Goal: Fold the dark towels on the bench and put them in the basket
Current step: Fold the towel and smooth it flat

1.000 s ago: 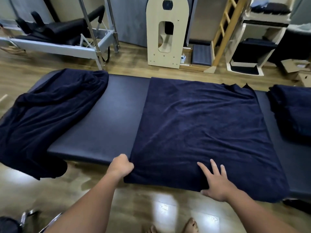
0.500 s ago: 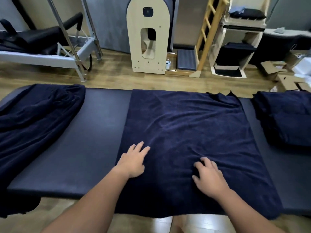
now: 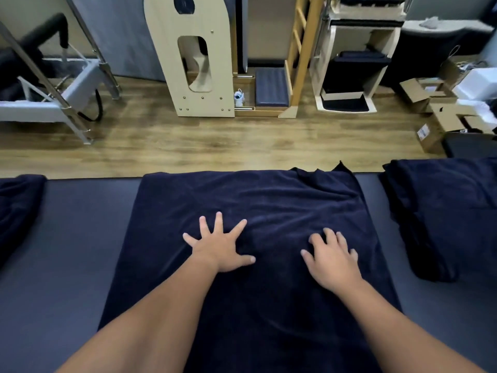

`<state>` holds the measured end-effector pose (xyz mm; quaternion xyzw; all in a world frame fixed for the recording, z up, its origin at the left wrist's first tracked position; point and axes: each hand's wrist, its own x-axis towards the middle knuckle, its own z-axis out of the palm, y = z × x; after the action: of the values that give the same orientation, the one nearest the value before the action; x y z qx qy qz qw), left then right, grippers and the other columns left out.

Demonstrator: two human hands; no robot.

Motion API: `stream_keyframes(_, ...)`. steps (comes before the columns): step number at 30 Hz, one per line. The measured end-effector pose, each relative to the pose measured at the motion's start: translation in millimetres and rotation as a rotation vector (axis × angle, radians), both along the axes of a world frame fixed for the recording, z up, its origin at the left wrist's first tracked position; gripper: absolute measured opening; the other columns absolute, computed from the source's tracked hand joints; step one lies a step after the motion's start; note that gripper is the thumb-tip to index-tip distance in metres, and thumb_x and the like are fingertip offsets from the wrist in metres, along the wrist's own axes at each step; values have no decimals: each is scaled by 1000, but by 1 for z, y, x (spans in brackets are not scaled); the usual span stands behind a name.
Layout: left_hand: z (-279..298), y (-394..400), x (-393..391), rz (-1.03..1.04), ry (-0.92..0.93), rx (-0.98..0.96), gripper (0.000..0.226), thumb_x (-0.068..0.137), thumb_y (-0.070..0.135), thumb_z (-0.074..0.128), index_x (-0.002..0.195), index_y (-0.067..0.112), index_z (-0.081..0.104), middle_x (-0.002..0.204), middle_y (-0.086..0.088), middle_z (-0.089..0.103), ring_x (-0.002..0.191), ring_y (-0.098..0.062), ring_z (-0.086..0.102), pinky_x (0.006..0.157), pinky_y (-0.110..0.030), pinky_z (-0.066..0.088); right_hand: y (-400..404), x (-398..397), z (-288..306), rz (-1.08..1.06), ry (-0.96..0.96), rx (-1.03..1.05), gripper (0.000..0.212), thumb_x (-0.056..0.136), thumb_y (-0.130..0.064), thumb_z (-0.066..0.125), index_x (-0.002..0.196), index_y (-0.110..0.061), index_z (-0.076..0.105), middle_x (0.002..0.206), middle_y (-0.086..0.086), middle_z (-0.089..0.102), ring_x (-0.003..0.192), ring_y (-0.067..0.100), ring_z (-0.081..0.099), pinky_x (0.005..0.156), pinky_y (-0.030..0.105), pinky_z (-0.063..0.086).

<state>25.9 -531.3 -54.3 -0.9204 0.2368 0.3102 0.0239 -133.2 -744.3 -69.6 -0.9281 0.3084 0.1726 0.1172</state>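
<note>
Pressing Both Palms on the Spread Towel

Lying bunched at the far left of the surface (image 3: pixel 80 238), a crumpled towel (image 3: pixel 18 208) spills off its end. The spread towel (image 3: pixel 255 200) covers the middle. On it the left hand (image 3: pixel 219 247) presses flat, fingers (image 3: pixel 218 220) splayed wide, gripping nothing. The right hand (image 3: pixel 332 261) rests palm-down beside it, fingers slightly bent, holding nothing. A folded towel (image 3: pixel 443 211) sits far right.

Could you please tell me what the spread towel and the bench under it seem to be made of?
The spread towel looks like dark navy terry cloth: a matte, fuzzy pile with soft wrinkles. The bench seems padded and covered in smooth vinyl or leather-like upholstery, judging by its even surface and faint sheen; which one I cannot tell.
</note>
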Motion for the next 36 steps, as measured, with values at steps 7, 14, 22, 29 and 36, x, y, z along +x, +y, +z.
stream_keyframes(7,-8,-59,38,170,57,68,116,70,70,76,136,75,-19,159,0,-41,146,-53,-23,101,-87,15,-80,82,0,-7,-159,-37,37,98,-40,55,128,-18,52,143,5,42,121,34,49,89,44,48)
stream_keyframes(14,-12,-87,48,157,39,230,136,68,65,83,132,68,-37,157,-18,-40,144,-64,-11,104,-83,17,-119,149,6,-250,-235,-1,49,97,-26,58,144,-29,44,119,14,59,97,39,60,71,37,42)
stream_keyframes(22,-21,-84,49,169,36,175,136,70,61,84,129,69,-38,154,-18,-45,143,-64,-16,107,-80,18,-184,195,23,-760,-496,92,32,86,-23,52,112,-7,60,114,18,67,105,38,64,87,37,52)
stream_keyframes(29,-21,-81,49,160,32,149,137,69,60,85,130,69,-38,152,-19,-46,142,-65,-16,106,-81,19,-120,188,3,40,-251,14,39,93,-38,57,131,-27,58,134,5,58,129,33,47,103,55,43)
stream_keyframes(36,-21,-81,50,124,26,170,137,69,65,82,130,65,-41,152,-22,-46,140,-68,-14,104,-82,21,-85,180,-11,-261,29,45,65,100,-54,36,157,-34,14,168,2,-4,151,44,-11,106,81,9)
